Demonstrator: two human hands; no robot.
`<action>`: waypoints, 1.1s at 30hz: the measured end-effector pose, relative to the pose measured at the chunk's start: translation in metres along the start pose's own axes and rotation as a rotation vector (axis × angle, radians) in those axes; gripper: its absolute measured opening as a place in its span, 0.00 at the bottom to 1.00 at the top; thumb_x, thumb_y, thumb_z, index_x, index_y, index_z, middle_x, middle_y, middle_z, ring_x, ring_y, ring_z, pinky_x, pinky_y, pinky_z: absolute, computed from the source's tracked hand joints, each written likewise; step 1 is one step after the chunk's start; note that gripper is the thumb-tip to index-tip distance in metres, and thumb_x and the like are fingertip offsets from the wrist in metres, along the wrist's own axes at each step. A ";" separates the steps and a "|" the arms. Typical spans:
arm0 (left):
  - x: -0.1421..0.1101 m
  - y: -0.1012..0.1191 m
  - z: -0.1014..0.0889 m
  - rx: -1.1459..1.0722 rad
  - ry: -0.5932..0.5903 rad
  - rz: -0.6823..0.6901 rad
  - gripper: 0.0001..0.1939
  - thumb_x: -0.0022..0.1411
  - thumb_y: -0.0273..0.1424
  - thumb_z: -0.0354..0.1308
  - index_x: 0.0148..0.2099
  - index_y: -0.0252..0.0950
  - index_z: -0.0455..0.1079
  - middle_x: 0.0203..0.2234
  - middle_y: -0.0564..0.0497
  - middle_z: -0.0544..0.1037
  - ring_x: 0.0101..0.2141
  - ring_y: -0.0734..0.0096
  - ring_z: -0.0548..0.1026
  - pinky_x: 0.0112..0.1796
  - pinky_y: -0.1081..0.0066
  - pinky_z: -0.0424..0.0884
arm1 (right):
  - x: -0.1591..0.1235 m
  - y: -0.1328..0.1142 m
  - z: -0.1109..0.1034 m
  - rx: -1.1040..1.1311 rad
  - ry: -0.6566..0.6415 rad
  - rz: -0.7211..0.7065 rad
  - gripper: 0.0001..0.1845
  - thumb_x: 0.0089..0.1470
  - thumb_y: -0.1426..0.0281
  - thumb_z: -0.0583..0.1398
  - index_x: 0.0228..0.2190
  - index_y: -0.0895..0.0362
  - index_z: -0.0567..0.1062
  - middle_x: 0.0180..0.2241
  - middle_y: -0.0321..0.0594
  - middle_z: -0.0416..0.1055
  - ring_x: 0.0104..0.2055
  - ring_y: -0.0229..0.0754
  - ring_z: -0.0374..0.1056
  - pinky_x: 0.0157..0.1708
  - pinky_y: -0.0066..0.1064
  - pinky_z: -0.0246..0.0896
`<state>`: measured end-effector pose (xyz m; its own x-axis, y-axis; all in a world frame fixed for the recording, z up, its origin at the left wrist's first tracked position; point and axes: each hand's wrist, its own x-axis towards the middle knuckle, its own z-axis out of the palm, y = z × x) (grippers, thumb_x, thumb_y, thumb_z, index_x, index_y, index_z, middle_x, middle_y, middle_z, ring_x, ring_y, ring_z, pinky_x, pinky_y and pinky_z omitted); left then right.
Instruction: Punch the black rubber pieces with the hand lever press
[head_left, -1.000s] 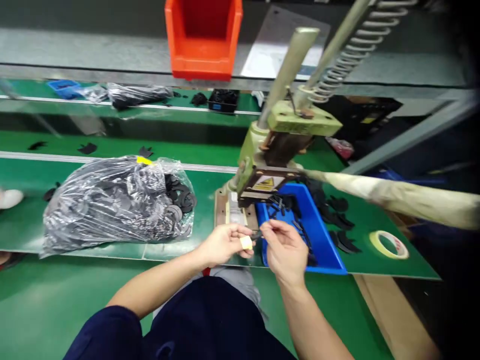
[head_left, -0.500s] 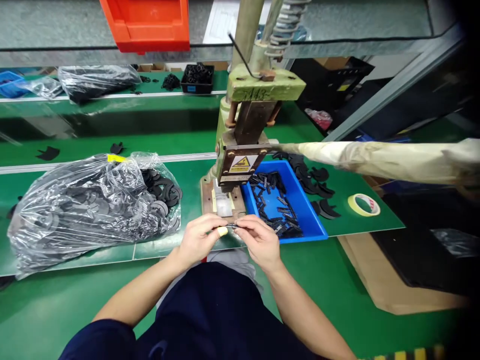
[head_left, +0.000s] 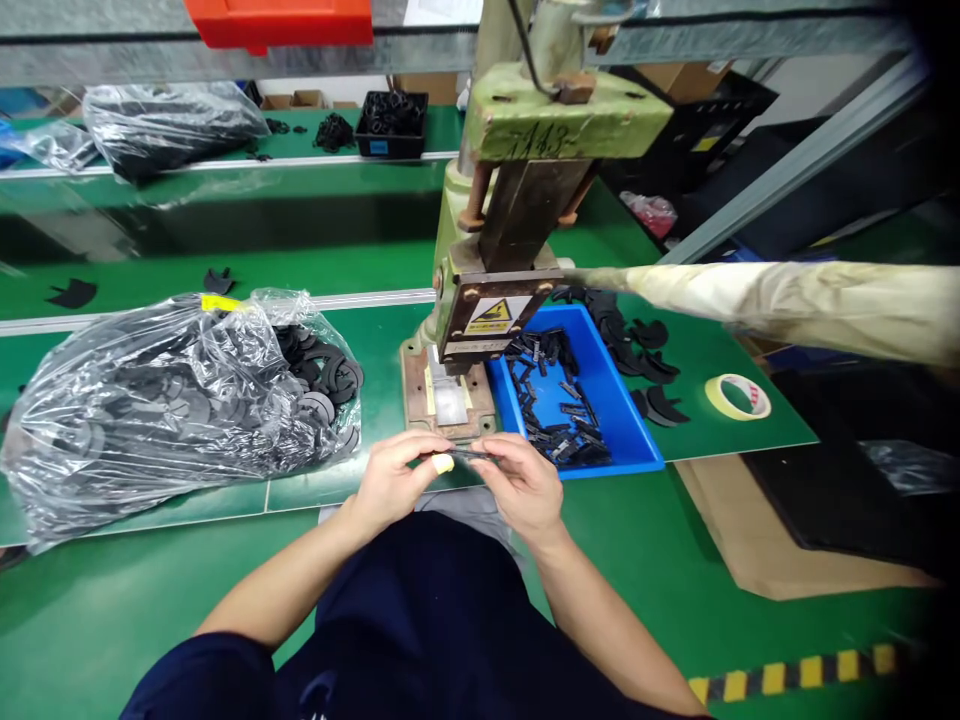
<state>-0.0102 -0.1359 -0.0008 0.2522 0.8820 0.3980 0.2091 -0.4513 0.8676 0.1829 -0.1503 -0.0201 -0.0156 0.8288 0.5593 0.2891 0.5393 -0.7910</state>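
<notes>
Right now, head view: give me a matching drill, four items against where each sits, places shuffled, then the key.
Items
1. blue tray
2. clear bag of black parts
3. tape roll
4. thin black strip

Places
A. left of the press, on the green mat
B. pinched between the left hand and right hand
C. right of the press base, holding small black pieces
D. flat on the mat, near its right edge

Pairs: 1-C, 2-A, 3-D, 4-B
</notes>
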 end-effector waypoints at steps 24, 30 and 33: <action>0.049 -0.078 -0.009 0.422 0.051 0.078 0.07 0.67 0.28 0.54 0.39 0.35 0.74 0.35 0.48 0.80 0.39 0.68 0.78 0.43 0.68 0.74 | 0.030 0.013 -0.009 0.087 0.132 0.343 0.15 0.56 0.70 0.61 0.47 0.49 0.73 0.40 0.38 0.76 0.40 0.38 0.76 0.39 0.32 0.77; 0.072 -0.106 -0.009 0.531 -0.090 0.207 0.12 0.69 0.28 0.49 0.41 0.34 0.75 0.36 0.45 0.79 0.40 0.67 0.76 0.43 0.68 0.73 | 0.064 -0.007 -0.045 0.115 0.338 0.251 0.14 0.53 0.70 0.64 0.43 0.51 0.74 0.34 0.36 0.77 0.34 0.37 0.75 0.32 0.31 0.76; 0.078 -0.102 -0.013 0.583 -0.223 0.233 0.15 0.69 0.27 0.47 0.44 0.34 0.76 0.38 0.44 0.77 0.41 0.65 0.75 0.43 0.67 0.73 | 0.079 -0.013 -0.056 0.128 0.377 0.147 0.14 0.53 0.71 0.64 0.43 0.50 0.75 0.33 0.36 0.77 0.34 0.38 0.75 0.30 0.31 0.75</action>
<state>-0.0244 -0.0194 -0.0546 0.5291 0.7316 0.4298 0.5864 -0.6814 0.4380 0.2312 -0.1001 0.0483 0.3754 0.7983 0.4709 0.1407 0.4532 -0.8803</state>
